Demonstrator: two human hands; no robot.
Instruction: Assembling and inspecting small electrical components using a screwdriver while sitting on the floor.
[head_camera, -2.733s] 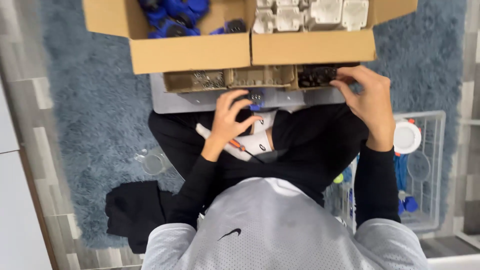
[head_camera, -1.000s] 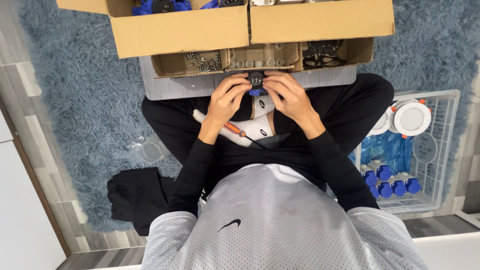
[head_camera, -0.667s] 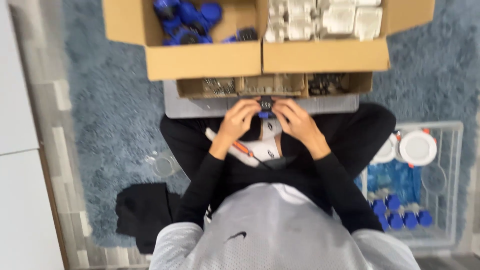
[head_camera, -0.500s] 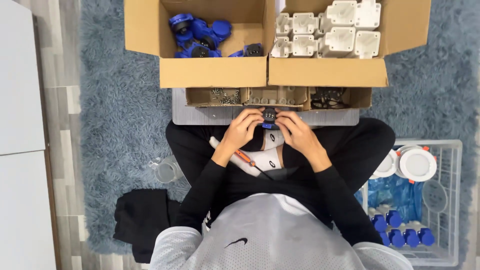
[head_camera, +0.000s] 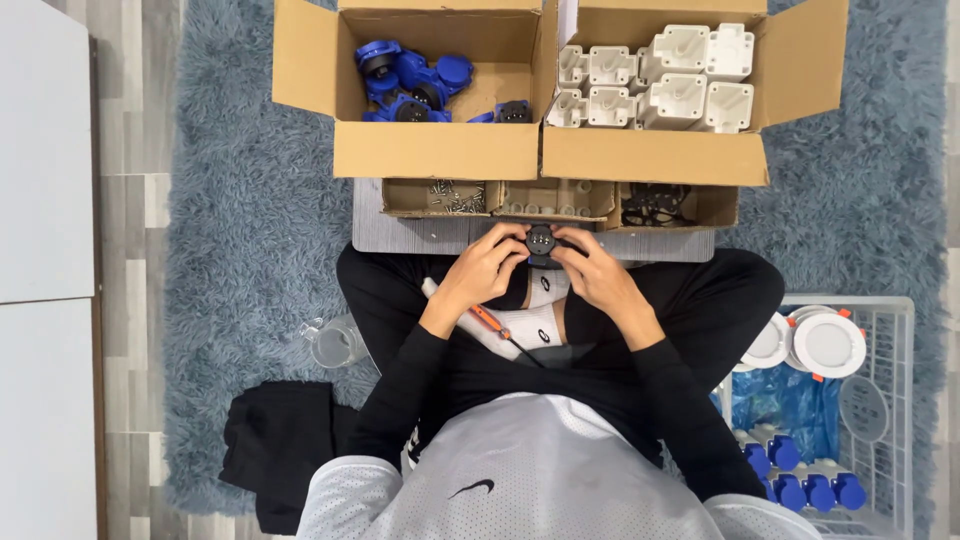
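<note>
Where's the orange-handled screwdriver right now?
In the head view, the orange-handled screwdriver lies on the person's lap, just below the left hand and left of centre, its dark shaft pointing toward the torso. Neither hand touches it; both hold a small dark round part.

two cardboard boxes (head_camera: 440, 150) (blue parts (head_camera: 410, 80), white housings (head_camera: 690, 80)) on blue rug (head_camera: 240, 250).

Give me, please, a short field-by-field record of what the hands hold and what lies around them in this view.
left hand: grips the small black round part from its left side
right hand: grips the same part from the right
lap: orange-handled screwdriver lies on the legs
left cardboard box: blue plug parts
right cardboard box: white housings
small trays: screws and small pieces, in front of the hands
white wire basket: round white discs, blue parts
floor: blue shaggy rug
</note>
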